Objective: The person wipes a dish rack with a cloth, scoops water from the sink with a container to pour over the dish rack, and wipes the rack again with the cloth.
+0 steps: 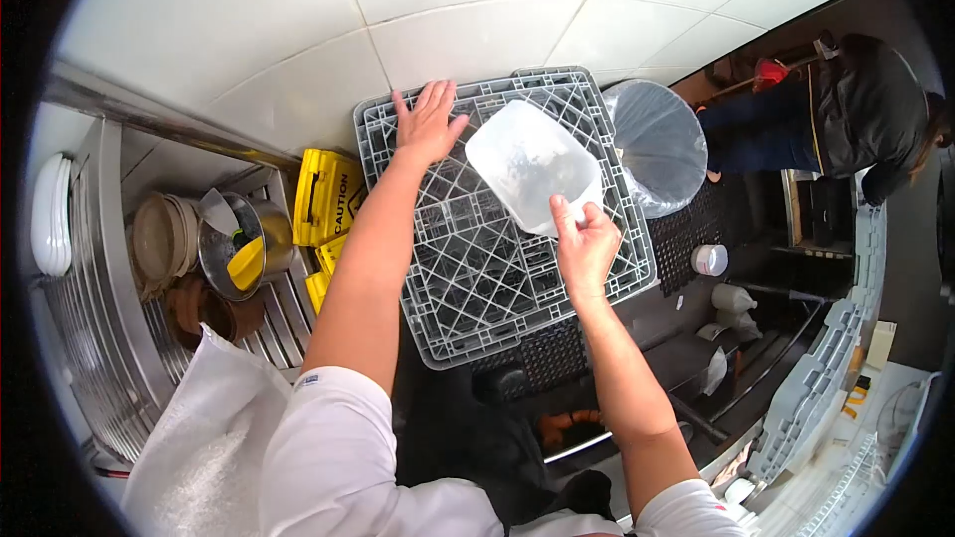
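Note:
Against the tiled wall stands a grey lattice-sided plastic dish rack, possibly a stack of them. My left hand lies on its top near the wall edge, fingers spread and holding nothing. With thumb and fingers, my right hand grips the near rim of a translucent white plastic tub. The tub is over the rack, tilted so its inside faces me. I cannot tell whether it rests on the lattice.
On the left, a metal shelf carries stacked plates and a steel pot beside a yellow caution sign. A lined bin stands right of the rack. Farther right is another person. A white tub sits near black matting.

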